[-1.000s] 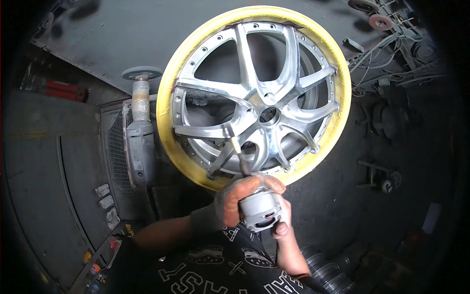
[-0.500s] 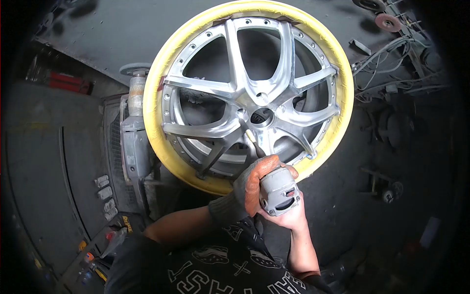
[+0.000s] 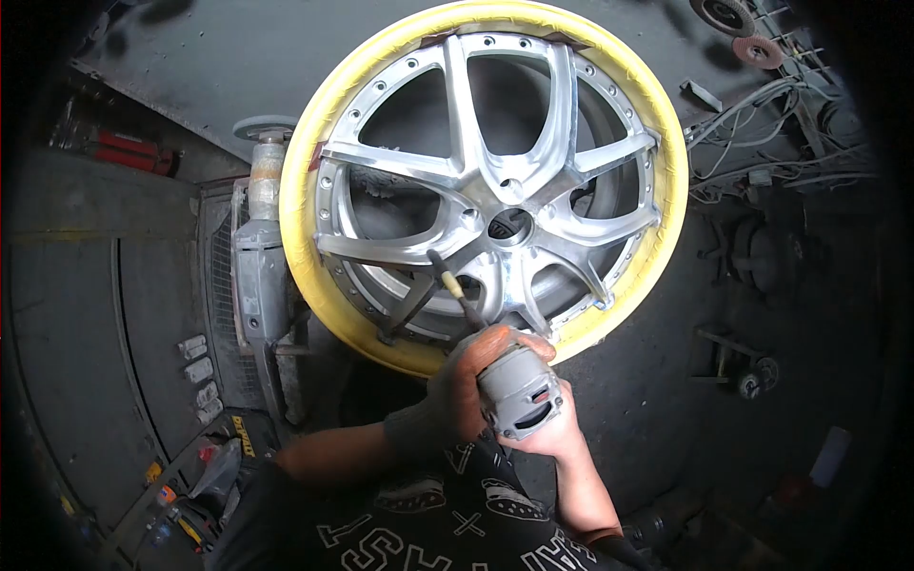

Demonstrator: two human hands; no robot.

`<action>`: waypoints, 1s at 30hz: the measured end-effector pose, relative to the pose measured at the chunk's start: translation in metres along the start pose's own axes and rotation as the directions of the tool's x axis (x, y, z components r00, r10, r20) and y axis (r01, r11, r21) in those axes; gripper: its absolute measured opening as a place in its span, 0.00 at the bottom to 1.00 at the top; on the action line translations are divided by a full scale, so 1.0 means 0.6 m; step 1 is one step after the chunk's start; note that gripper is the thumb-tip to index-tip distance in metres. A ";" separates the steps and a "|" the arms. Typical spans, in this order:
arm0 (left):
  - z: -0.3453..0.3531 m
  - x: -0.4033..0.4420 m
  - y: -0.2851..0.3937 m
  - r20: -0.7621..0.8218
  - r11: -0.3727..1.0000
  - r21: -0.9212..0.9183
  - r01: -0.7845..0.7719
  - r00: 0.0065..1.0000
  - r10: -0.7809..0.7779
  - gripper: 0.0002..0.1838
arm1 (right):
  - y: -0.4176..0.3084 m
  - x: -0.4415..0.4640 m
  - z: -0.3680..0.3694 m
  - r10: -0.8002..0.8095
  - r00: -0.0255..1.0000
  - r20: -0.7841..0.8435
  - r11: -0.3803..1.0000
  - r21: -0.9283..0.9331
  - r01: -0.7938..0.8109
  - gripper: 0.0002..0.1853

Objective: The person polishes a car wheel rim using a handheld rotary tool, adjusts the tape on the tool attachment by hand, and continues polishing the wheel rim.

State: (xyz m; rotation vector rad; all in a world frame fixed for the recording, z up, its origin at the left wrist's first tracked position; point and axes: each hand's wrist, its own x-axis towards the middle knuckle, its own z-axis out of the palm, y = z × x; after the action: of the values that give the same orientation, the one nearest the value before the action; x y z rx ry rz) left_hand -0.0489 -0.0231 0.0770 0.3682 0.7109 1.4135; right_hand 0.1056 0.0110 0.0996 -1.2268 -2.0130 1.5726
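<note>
A silver alloy wheel (image 3: pixel 490 186) lies face up, its outer rim wrapped in yellow tape (image 3: pixel 297 205). Both my hands grip a grey die grinder (image 3: pixel 524 392) just below the wheel's near edge. My left hand (image 3: pixel 459 385), in a grey and orange glove, is wrapped round its front part. Bare, my right hand (image 3: pixel 552 428) closes round the body from below and the right, its fingers partly hidden. A long bit with a yellow band (image 3: pixel 450 283) reaches over the wheel, and its dark tip is at the lower edge of the left spoke; contact is hard to tell.
Left of the wheel stands a grey angle grinder (image 3: pixel 262 276) with a disc on top. Cables (image 3: pixel 762 119) and abrasive discs (image 3: pixel 757 52) hang at the upper right. Several small pale blocks (image 3: pixel 198 369) and a bin of bottles and tools (image 3: pixel 195 509) are at the lower left.
The die grinder and both hands have shifted left and slightly down. Its tip has moved from near the hub to the left spoke's lower edge. The wheel stays in place.
</note>
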 end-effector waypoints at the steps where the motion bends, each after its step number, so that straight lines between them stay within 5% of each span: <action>1: -0.003 -0.003 0.010 0.025 1.000 0.016 0.001 1.000 -0.002 0.26 | -0.003 0.002 0.003 0.000 1.000 -0.001 1.000 0.000 0.000 0.29; 3: -0.003 -0.005 0.028 0.051 0.999 0.034 0.001 0.999 -0.002 0.26 | -0.008 0.006 0.008 -0.104 0.995 -0.006 0.993 -0.052 0.104 0.32; 7: 0.013 0.013 0.040 0.070 0.990 -0.083 0.112 0.992 -0.106 0.26 | -0.004 -0.001 -0.002 -0.023 0.997 -0.069 0.998 0.064 0.027 0.35; 8: 0.018 0.022 0.038 0.076 0.972 -0.177 0.157 0.986 -0.145 0.26 | -0.004 0.003 -0.014 -0.024 1.000 -0.006 0.999 -0.042 0.023 0.45; 17: 0.035 0.066 0.025 0.019 0.845 -0.436 0.309 0.942 -0.334 0.32 | 0.010 0.024 -0.037 0.082 0.995 -0.061 0.997 -0.002 -0.082 0.25; 20: 0.030 0.060 0.022 0.053 0.868 -0.403 0.290 0.954 -0.295 0.30 | 0.010 0.021 -0.033 0.075 0.996 -0.056 0.997 -0.018 -0.076 0.25; 22: 0.036 0.046 0.032 -0.031 0.887 -0.401 0.229 0.964 -0.263 0.26 | 0.024 0.011 -0.028 0.103 0.995 0.013 0.995 0.009 -0.103 0.38; 27: 0.008 0.008 0.039 -0.009 0.901 -0.365 0.236 0.966 -0.257 0.28 | -0.004 -0.004 0.008 0.108 0.993 0.036 0.994 -0.015 -0.108 0.46; 29: -0.012 -0.003 0.029 0.133 0.951 -0.295 0.089 0.990 -0.052 0.29 | -0.014 -0.011 0.028 0.070 0.998 0.009 0.997 -0.013 -0.070 0.44; 30: -0.023 -0.006 0.005 0.144 0.967 -0.244 -0.078 0.983 0.116 0.30 | -0.028 -0.010 0.043 0.088 0.994 -0.072 0.996 0.025 -0.086 0.34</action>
State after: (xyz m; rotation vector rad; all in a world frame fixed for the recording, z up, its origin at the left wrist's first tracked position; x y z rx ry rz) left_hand -0.0603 -0.0284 0.0693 0.3259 0.3939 1.5254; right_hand 0.0843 -0.0106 0.1076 -1.3600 -1.9160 1.5614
